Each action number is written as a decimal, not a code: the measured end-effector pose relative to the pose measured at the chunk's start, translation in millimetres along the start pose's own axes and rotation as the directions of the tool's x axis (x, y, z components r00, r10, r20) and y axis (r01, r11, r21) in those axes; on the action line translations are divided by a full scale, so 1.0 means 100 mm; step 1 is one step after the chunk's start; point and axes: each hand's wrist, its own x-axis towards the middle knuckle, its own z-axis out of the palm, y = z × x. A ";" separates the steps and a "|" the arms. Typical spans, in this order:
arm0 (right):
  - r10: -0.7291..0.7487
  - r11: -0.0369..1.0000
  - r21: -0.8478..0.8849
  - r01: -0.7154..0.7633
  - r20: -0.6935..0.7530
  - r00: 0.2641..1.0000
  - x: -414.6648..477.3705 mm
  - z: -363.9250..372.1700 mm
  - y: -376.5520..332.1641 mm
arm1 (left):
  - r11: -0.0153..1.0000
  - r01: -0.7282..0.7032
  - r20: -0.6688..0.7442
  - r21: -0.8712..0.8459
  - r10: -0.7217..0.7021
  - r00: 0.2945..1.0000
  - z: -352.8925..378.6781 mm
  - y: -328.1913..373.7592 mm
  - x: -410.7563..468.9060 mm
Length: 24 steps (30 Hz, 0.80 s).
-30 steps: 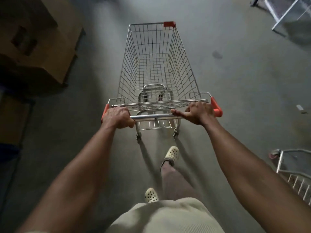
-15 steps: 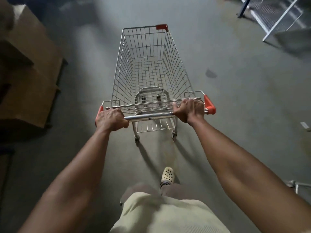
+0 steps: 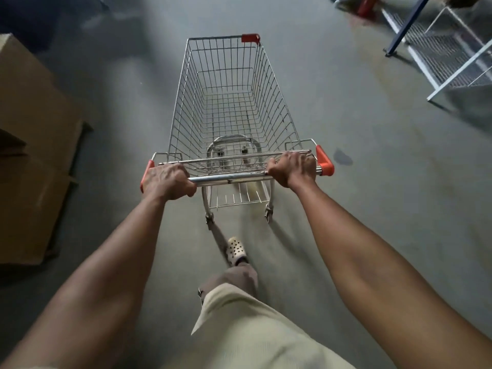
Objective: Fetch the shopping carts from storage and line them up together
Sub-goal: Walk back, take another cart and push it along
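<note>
Stepping: one perforated clog (image 3: 235,249) is planted on the concrete floor (image 3: 372,198) just behind the rear wheels, so I'd call this mid-stride.
Grip, left side: the left hand (image 3: 166,182) is wrapped knuckles-up round the left end of the handle bar (image 3: 231,178), hard against the end cap there.
Grip, right side: the right hand (image 3: 292,169) is curled round the right end of the same bar, just inside the orange end cap (image 3: 324,162).
Hands overall: well apart, one per end, both clamped on the bar. The left one sits a touch nearer the body.
Cart: the shopping cart (image 3: 226,102) lies dead ahead of both hands, wheels on the floor, wire basket stretching away.
Axis: its long axis runs straight out from the person, with the handle at the near end and the nose with its red corner bumper (image 3: 250,38) at the far end. A plain forward shove sends it nose-first, and any turn has to come from pushing one end of the bar harder.
Left flank: cardboard boxes (image 3: 34,145) are stacked near the cart's left side, not touching it.
Far right: a wire shelving rack (image 3: 447,49) stands well apart.
Progress guess: no other carts in view, so this looks like the hauling leg and lining up is not yet done.
</note>
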 end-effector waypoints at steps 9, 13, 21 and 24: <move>0.044 0.999 -0.013 -0.043 0.059 0.997 2.07 -0.48 -0.41 | 0.995 -0.053 0.062 0.081 0.048 0.997 -0.81 -0.13 2.13; 0.047 0.999 0.001 -0.047 0.052 0.998 2.97 -0.67 -0.49 | 0.993 -0.071 0.060 0.089 0.066 0.996 -1.16 -0.10 3.01; 0.042 0.996 0.077 -0.039 -0.048 0.998 5.15 -1.02 -0.65 | 0.994 -0.111 -0.055 -0.021 0.109 0.992 -1.84 -0.03 5.03; 0.036 0.996 0.088 -0.032 -0.044 0.998 6.02 -1.19 -0.71 | 0.989 -0.098 -0.106 -0.112 0.086 0.991 -2.19 0.05 5.69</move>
